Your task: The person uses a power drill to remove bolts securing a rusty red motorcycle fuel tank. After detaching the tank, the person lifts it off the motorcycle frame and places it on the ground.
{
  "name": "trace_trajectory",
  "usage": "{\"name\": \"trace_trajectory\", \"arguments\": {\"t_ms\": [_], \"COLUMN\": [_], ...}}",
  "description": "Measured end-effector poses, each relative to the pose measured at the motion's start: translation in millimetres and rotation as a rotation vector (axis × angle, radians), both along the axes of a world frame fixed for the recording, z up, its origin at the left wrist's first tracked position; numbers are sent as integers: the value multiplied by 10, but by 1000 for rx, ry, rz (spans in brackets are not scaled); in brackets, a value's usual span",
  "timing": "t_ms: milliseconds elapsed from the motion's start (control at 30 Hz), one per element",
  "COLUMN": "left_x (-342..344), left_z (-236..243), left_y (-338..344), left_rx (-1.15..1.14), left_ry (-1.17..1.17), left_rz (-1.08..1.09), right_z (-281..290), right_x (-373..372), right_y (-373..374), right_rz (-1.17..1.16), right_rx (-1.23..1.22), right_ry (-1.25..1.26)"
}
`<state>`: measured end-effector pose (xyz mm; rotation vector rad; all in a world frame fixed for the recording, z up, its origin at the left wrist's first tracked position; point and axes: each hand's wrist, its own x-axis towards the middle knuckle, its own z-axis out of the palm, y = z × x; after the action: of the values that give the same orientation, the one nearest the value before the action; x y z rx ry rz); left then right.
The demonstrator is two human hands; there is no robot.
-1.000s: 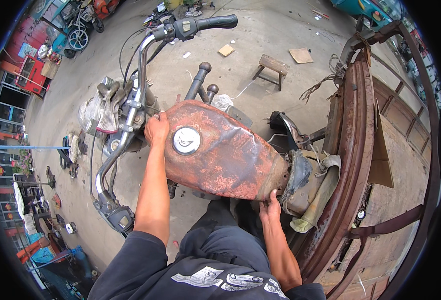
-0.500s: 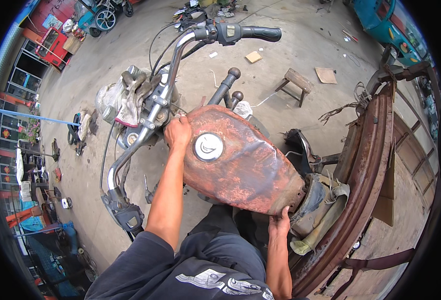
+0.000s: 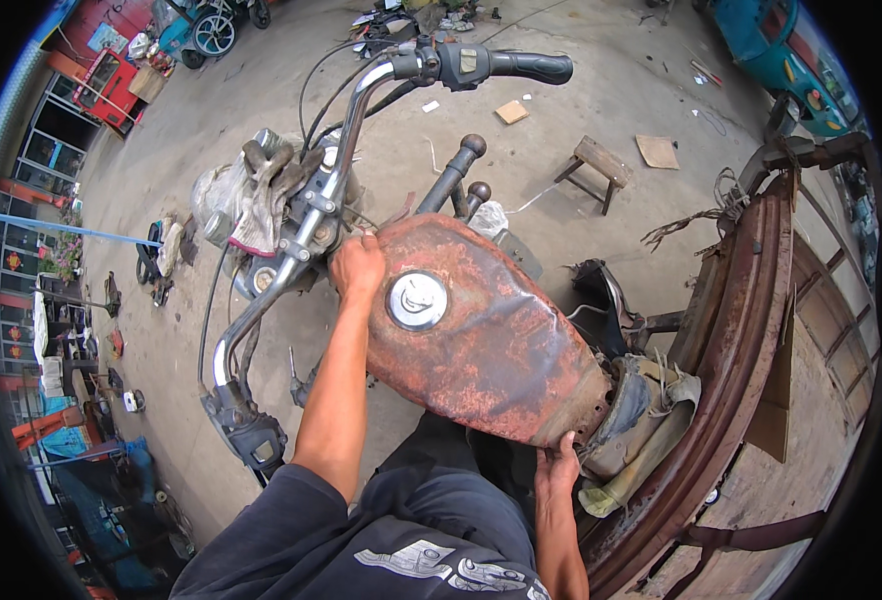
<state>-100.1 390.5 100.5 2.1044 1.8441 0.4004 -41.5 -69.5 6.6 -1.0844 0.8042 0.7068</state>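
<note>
A rusty red motorcycle fuel tank (image 3: 491, 345) with a shiny round filler cap (image 3: 418, 301) lies lengthwise before me, behind the handlebar (image 3: 306, 240). At its front end, my left hand (image 3: 358, 267) is closed round the edge, the fingertips partly hidden. My right hand (image 3: 558, 467) grips the near corner of the tank's rear end, thumb against the edge and fingers underneath. That rear end lies close to a worn seat-like bundle (image 3: 636, 420) with torn covering. Dirty work gloves (image 3: 261, 205) hang over the front of the handlebar.
A rusty metal cargo-bed rail (image 3: 736, 330) curves along the right. Beyond the tank, a grey lever with a ball end (image 3: 456, 172) sticks up. A small wooden stool (image 3: 595, 165) and cardboard pieces (image 3: 656, 152) are on the concrete floor. A teal vehicle (image 3: 776, 55) stands far right.
The tank's rear end has shifted slightly toward me, with my right hand moving along. My left hand keeps its place at the front. The view has moved a little.
</note>
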Motion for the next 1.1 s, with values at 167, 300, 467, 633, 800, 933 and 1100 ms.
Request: {"name": "trace_trajectory", "arguments": {"t_ms": [167, 300, 467, 633, 800, 933, 1100], "left_x": [-29, -29, -49, -25, -45, -65, -43], "left_z": [28, 17, -32, 3, -2, -50, 32], "left_y": [-38, -21, 45, 35, 68, 95, -158], "left_rx": [-12, -41, -47, -62, -71, -60, -88], "left_ry": [-26, -46, -48, -37, -39, -35, -105], "left_rz": [15, 37, 15, -3, -6, -5, 92], "right_z": [49, 134, 390, 627, 610, 456, 855], "right_x": [138, 184, -52, -191, -101, 47, 757], "right_y": [34, 75, 15, 13, -23, -33, 31], "right_rz": [-51, -59, 20, 83, 230, 263, 341], "right_rx": [-28, -29, -41, -57, -110, -224, -395], "right_ry": [-27, -29, -83, -193, -325, -417, -639]}}
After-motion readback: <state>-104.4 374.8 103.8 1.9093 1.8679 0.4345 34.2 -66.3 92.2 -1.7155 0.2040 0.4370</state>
